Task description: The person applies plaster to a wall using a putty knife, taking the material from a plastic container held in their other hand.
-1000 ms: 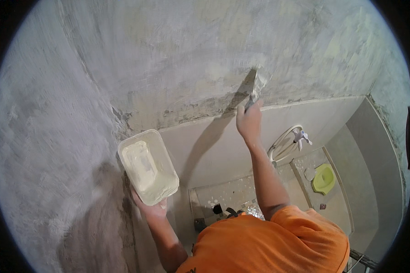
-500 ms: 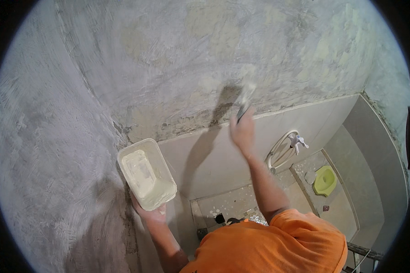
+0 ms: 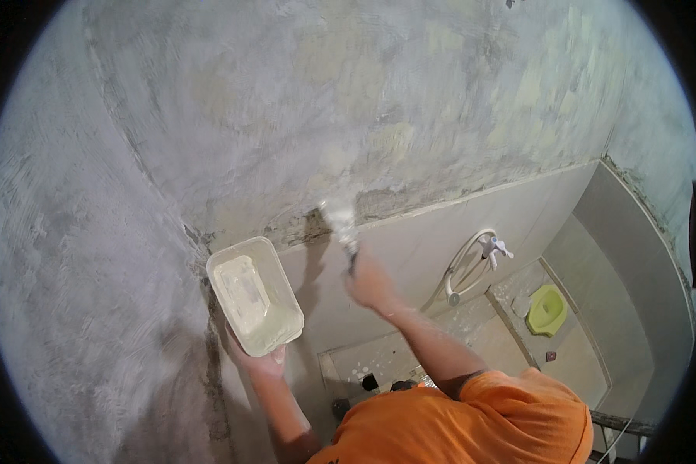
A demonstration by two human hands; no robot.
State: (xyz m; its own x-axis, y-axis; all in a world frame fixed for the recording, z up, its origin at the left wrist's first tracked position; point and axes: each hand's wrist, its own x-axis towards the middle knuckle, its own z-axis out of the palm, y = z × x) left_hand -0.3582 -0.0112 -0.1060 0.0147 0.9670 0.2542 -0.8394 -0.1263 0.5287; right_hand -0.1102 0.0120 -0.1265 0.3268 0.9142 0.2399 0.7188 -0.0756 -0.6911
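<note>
Cupping it from beneath, the left hand is closed under a white tub of pale plaster beside the grey wall. Further right, a brush is gripped in the closed right hand, its bristles pressed against the wall's lower edge above the tiles.

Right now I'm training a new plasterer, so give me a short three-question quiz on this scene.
1. True or false: the left hand holds the tub from underneath.
2. Which tool is in the right hand? A) roller B) putty knife C) drill
3. What colour is the scoop lying on the floor?

Key: 1 true; 2 B; 3 yellow-green.
</note>
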